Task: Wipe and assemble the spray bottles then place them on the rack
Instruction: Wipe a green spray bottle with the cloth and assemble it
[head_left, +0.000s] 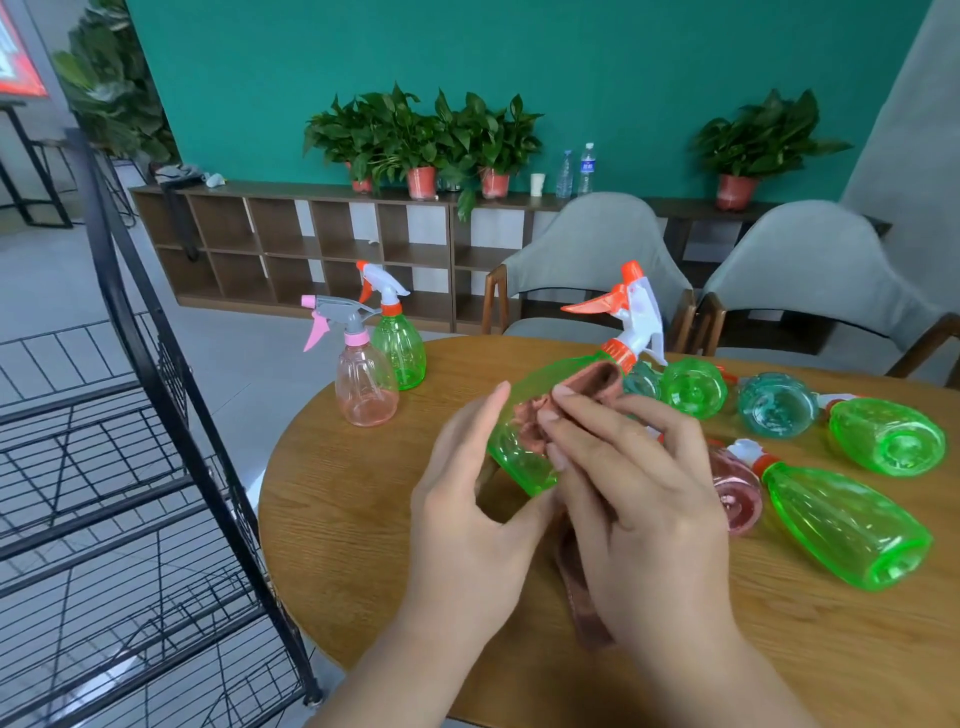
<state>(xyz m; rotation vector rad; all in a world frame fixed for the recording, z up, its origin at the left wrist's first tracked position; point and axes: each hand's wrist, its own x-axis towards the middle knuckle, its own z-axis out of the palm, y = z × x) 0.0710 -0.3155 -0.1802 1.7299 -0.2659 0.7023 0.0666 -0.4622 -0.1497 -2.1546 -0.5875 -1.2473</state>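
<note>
A green spray bottle (522, 460) with a white and orange trigger head (631, 312) is tilted above the round wooden table (363, 519). My left hand (467, 493) holds its base between nearly straight fingers and the thumb underneath. My right hand (639, 493) grips a pinkish-brown cloth (597, 379) and presses it onto the bottle's side; the cloth's tail hangs below my palm. A black wire rack (156, 415) stands left of the table.
An assembled pink bottle (366, 384) and green bottle (400, 353) stand at the table's far left edge. Several green, teal and pink bottles lie on their sides at the right, such as one green bottle (841, 525). Two grey chairs (597, 249) stand behind.
</note>
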